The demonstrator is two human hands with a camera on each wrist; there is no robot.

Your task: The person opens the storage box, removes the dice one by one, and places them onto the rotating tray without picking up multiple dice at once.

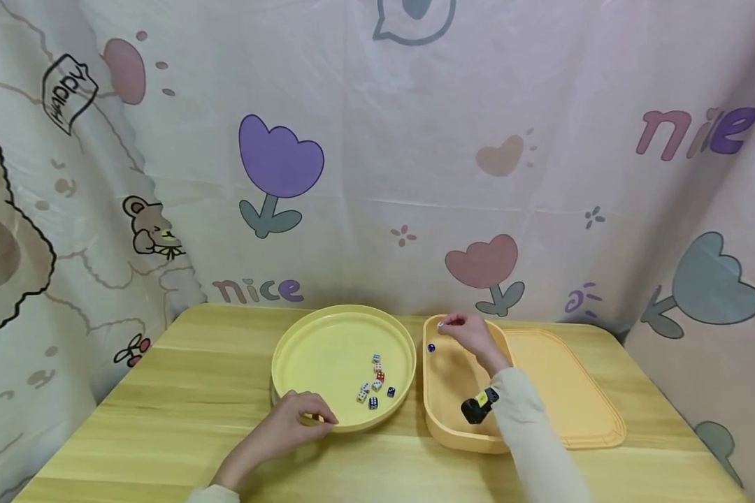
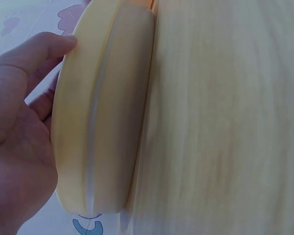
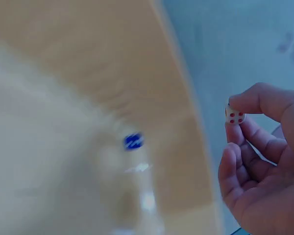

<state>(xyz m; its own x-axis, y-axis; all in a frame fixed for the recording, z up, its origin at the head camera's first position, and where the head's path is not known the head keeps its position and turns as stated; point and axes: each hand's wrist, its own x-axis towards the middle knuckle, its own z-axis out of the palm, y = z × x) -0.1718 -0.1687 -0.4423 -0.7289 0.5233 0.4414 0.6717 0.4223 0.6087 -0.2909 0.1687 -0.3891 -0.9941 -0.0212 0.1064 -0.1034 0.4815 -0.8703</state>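
Observation:
My right hand [image 1: 473, 334] pinches a white die [image 3: 234, 116] with red pips between thumb and fingertips, over the far left end of an orange box [image 1: 465, 441]. A blue die [image 3: 133, 141] lies inside that box, below the hand. My left hand [image 1: 297, 417] grips the near rim of a round yellow tray [image 1: 281, 342], thumb against the outer wall and fingers partly hidden behind it in the left wrist view. On the tray's right half sit several dice: white ones, a red die [image 1: 380, 376] and dark blue ones, including one blue die [image 1: 373, 403] near the front.
An orange lid [image 1: 563, 381] lies flat on the wooden table [image 1: 182, 391], partly beneath the box's right side. A printed curtain [image 1: 377, 140] hangs right behind the table. A black wrist camera [image 1: 478, 406] on my right sleeve hangs over the box.

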